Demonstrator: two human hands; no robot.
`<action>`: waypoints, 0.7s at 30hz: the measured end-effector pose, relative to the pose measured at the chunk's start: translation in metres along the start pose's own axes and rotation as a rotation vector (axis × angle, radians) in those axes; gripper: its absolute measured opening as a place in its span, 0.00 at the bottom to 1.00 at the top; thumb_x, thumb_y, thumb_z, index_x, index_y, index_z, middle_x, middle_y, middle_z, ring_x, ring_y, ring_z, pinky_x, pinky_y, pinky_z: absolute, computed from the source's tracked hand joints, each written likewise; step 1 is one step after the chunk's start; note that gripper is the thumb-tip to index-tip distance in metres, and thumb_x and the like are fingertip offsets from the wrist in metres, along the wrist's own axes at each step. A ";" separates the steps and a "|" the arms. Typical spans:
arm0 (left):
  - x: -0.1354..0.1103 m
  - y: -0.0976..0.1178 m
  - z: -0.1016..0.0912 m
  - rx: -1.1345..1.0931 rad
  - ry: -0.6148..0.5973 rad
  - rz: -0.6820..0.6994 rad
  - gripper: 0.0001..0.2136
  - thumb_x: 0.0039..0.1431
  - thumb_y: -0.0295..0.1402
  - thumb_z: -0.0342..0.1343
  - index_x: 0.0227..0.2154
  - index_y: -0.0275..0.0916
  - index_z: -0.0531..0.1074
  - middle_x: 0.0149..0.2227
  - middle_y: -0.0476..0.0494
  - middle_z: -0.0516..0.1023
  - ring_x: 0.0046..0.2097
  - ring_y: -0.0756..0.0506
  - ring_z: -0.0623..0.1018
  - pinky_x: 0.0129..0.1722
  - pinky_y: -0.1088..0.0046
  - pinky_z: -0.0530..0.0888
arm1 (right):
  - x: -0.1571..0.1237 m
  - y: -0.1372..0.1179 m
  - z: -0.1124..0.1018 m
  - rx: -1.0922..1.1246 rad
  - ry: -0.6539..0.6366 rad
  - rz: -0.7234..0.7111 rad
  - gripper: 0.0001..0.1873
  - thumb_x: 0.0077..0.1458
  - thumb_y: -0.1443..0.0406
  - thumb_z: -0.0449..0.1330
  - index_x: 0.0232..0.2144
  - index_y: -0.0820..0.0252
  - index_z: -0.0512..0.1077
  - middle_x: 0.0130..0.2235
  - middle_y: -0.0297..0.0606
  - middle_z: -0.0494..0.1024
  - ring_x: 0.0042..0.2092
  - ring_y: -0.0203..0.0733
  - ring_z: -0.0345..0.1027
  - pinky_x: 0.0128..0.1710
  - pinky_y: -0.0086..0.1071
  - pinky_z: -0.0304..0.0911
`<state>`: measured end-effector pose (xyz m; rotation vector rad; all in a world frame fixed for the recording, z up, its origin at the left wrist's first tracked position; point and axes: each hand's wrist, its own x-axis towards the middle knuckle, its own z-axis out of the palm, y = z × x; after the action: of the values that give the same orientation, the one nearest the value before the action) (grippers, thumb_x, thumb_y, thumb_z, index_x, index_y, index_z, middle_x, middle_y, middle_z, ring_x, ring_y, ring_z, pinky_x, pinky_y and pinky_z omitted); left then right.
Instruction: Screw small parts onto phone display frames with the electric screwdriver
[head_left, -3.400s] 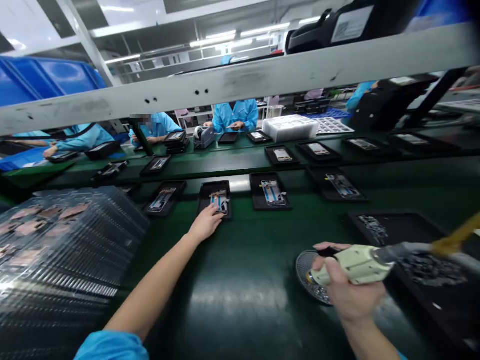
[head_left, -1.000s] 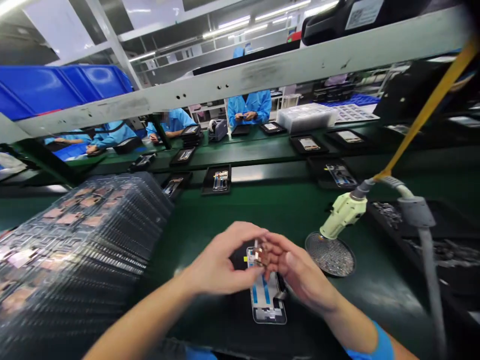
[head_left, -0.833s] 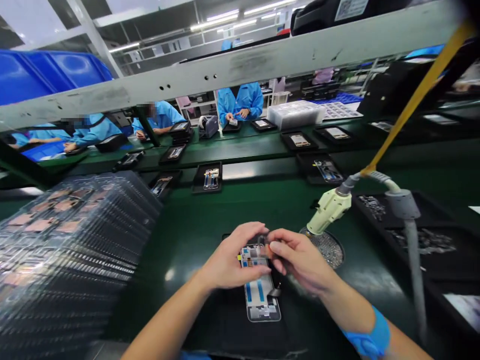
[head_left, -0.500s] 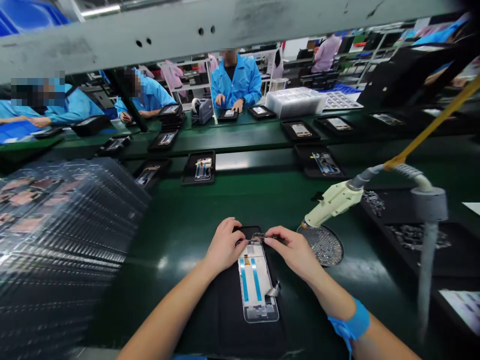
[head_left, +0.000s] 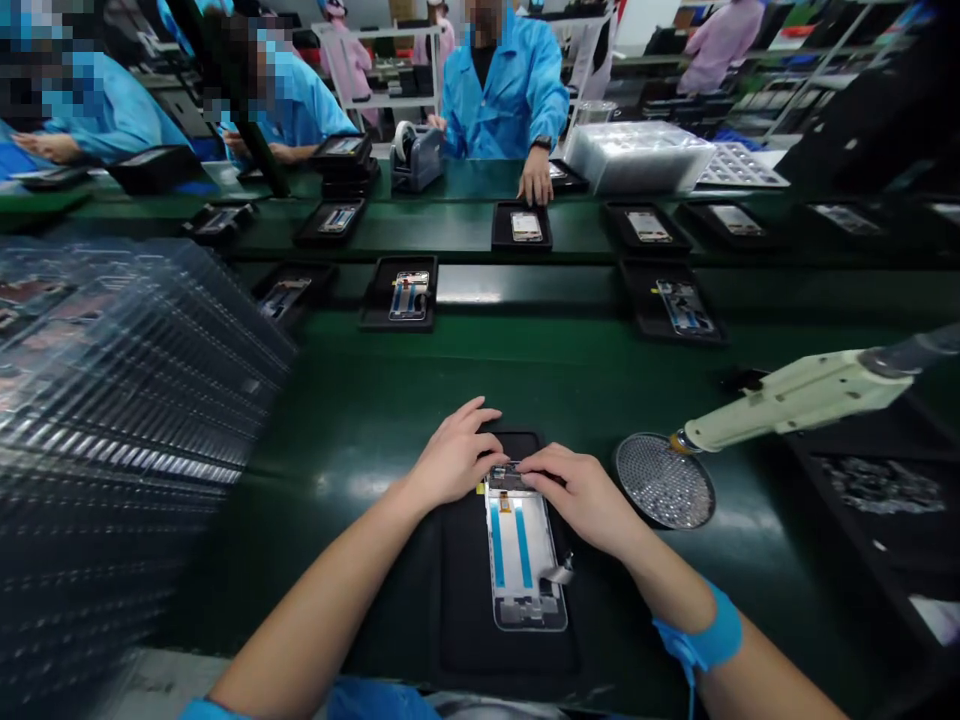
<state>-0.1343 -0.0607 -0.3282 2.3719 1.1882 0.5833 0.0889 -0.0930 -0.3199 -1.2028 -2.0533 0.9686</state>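
Observation:
A phone frame [head_left: 523,580] with two blue strips lies face-up in a black tray [head_left: 466,610], its silvery flex ribbon sticking out at the lower right. At its top end sits a dark circuit board [head_left: 508,479], partly covered by fingers. My left hand [head_left: 454,462] rests at the top left corner, upper fingers spread, thumb and lower fingertips touching the board's edge. From the right, my right hand [head_left: 581,492] has its thumb and fingertips closed on the board. What lies under the fingertips is hidden.
A pale electric screwdriver [head_left: 780,402] hangs at right over a round dish of screws [head_left: 664,482]. Dark bins of small parts [head_left: 881,490] stand beyond. Stacked clear plastic trays [head_left: 150,370] crowd the left. Phone trays [head_left: 397,318] line the back, where a co-worker's hand [head_left: 535,178] touches one.
The circuit board, held above the frame's top end before, now lies down against it. My right hand moved left and lower. Across the bench, a co-worker's tray came forward. The camera view tilted down.

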 end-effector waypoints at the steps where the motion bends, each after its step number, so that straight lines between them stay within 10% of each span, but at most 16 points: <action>1: 0.000 0.001 -0.001 0.001 -0.003 0.000 0.04 0.65 0.31 0.61 0.36 0.42 0.80 0.61 0.42 0.71 0.70 0.36 0.59 0.66 0.52 0.65 | 0.001 0.000 0.000 -0.008 -0.011 0.003 0.10 0.62 0.67 0.58 0.39 0.56 0.80 0.39 0.38 0.82 0.43 0.45 0.74 0.45 0.37 0.68; 21: 0.001 0.004 -0.001 0.003 -0.032 -0.037 0.04 0.65 0.32 0.61 0.36 0.41 0.80 0.59 0.43 0.74 0.69 0.38 0.62 0.66 0.55 0.65 | 0.005 0.000 -0.003 -0.051 -0.106 0.027 0.09 0.63 0.70 0.58 0.39 0.56 0.78 0.41 0.37 0.80 0.45 0.45 0.71 0.47 0.38 0.65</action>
<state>-0.1318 -0.0618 -0.3253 2.3484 1.2170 0.5301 0.0895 -0.0876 -0.3176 -1.2324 -2.1606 1.0186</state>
